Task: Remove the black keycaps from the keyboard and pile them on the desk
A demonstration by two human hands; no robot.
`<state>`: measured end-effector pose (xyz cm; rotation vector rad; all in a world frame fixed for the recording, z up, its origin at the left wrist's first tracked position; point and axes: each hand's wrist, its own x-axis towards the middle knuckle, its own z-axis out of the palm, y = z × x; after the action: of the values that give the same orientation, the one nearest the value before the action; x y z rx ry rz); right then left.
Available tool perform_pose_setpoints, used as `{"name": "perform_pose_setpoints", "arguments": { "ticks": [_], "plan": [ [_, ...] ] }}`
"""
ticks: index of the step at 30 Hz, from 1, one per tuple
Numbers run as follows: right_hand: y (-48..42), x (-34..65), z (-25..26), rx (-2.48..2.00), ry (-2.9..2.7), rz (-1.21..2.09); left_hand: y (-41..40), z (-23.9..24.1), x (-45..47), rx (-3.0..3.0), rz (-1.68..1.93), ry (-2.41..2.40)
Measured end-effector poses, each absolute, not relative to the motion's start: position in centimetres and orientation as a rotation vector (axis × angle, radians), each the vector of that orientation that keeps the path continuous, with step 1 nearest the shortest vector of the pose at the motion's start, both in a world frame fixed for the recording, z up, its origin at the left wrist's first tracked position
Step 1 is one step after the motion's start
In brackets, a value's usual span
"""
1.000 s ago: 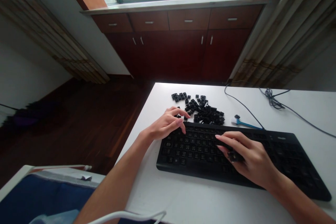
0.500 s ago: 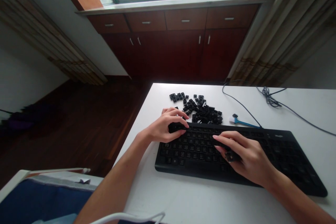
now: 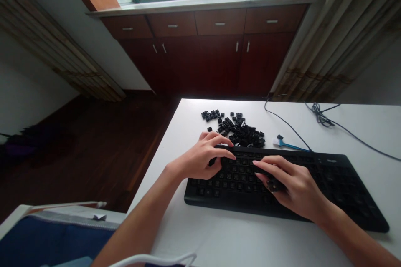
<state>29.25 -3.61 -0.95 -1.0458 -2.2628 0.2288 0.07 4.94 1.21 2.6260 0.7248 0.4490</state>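
Observation:
A black keyboard (image 3: pixel 225 198) lies across the white table, its upper keys partly covered by my hands. My left hand (image 3: pixel 209 156) rests over its upper left keys, fingers apart and curved, with nothing visible in them. Over the keyboard's middle, my right hand (image 3: pixel 286 181) has its fingers curled round a small dark object (image 3: pixel 274 185) too dim to name. The thumb and index fingertips of that hand point left at the keys. Behind the keyboard lies a loose pile of black keycaps (image 3: pixel 247 134), close to my left fingertips.
A blue-handled brush (image 3: pixel 293 146) lies behind the keyboard beside a thin black cable (image 3: pixel 288 121). Farther right is a bundled cable (image 3: pixel 322 117). The white table's (image 3: pixel 175 217) left edge runs beside my left forearm. A dark blue chair seat (image 3: pixel 56 238) is at lower left.
My left hand has moved right along the upper keys, its fingers spreading farther over them. A keycap behind it now shows. My right hand has stayed almost still.

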Motion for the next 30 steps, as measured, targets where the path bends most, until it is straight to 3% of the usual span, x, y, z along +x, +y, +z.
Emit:
{"name": "perform_pose_setpoints", "arguments": {
  "ticks": [30],
  "plan": [
    [-1.5,25.0,0.1,-1.389,-2.431,0.189,1.4,0.6,-0.5,2.839,0.697,0.610]
  ]
}}
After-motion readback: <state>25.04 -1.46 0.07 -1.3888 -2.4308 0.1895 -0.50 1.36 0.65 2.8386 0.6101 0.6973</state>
